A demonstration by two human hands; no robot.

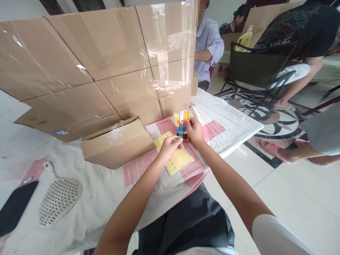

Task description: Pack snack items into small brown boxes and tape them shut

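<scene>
Touching right hand (196, 130); tape dispenser (182, 126)

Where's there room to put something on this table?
Bare cloth lies right of the right hand, out to the corner, and between the holey scoop and left forearm. The left hand, toy, yellow card and small carton crowd together.

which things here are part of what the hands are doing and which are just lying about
Seemingly in use:
- orange-and-blue tape dispenser, held in the right hand, left hand at its near end
- probably the yellow sheet, partly under the left hand

Apparently just lying about:
- perforated scoop
- black flat object
- yellow bottle in the background
</scene>
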